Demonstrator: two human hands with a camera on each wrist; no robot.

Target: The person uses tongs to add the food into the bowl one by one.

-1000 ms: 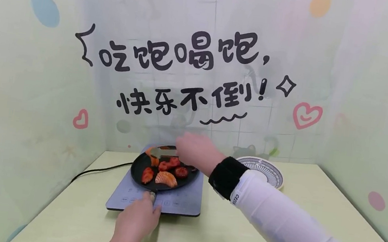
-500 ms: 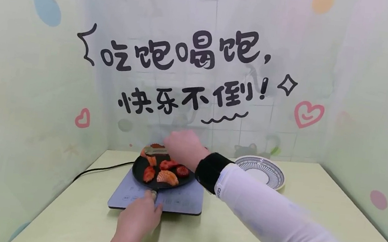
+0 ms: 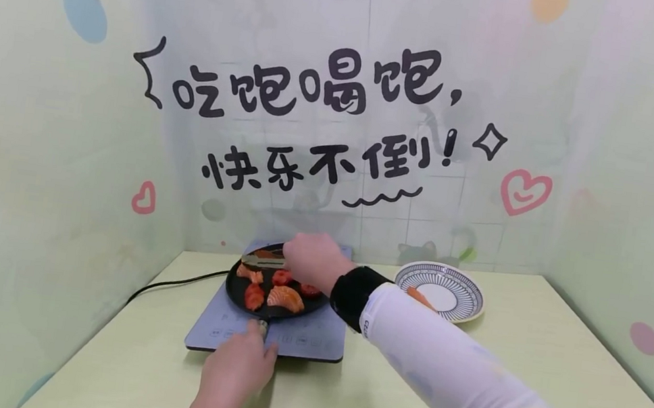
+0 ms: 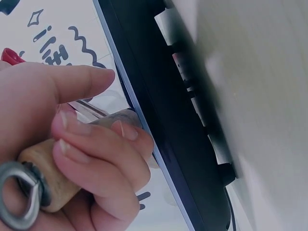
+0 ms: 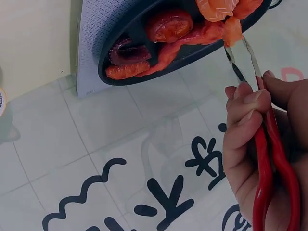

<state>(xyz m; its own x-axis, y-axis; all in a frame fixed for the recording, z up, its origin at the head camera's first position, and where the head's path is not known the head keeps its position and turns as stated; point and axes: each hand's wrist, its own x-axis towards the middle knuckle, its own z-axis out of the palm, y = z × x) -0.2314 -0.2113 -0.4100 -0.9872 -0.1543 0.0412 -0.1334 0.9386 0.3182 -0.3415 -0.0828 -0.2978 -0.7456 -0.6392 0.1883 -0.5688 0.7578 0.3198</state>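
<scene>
My left hand (image 3: 240,363) grips the wooden handle (image 4: 53,175) of a black frying pan (image 3: 279,313); a metal ring (image 4: 24,192) hangs from its end. My right hand (image 3: 315,260) holds red-handled tongs (image 3: 262,262) over the far left part of the pan. In the right wrist view their metal tips lie against a small orange piece of food (image 5: 233,32) at the rim; whether they squeeze it I cannot tell. Several red and orange pieces lie in the pan, among them a striped salmon slice (image 3: 286,299) near the front.
Under the pan sits a flat induction cooker (image 3: 321,350), its black cord (image 3: 183,278) running left. A patterned plate (image 3: 464,302) with an orange piece (image 3: 421,298) on it stands at the right. Pale walls close in the table (image 3: 388,402) at the back and sides.
My right hand first swung left with the tongs, then shifted slightly back right and lower. The orange piece on the plate shows now beside my sleeve. My left hand stays on the handle.
</scene>
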